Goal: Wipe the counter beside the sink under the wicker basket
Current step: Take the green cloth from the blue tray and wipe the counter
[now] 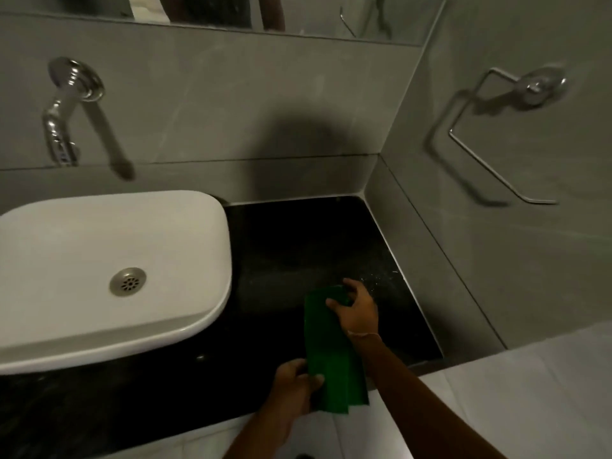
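A green cloth [328, 356] lies stretched over the black counter [298, 246] to the right of the white sink [109, 260]. My right hand [356, 309] grips the cloth's far end, fingers curled around it. My left hand [293, 389] pinches the cloth's near edge by the counter's front. No wicker basket shows in this view. A few pale specks lie on the counter just right of my right hand.
A chrome tap [66, 114] juts from the grey tiled wall above the sink. A metal towel ring [503, 134] hangs on the right wall. The counter ends at the right wall and back wall. Pale floor tiles [530, 392] lie below.
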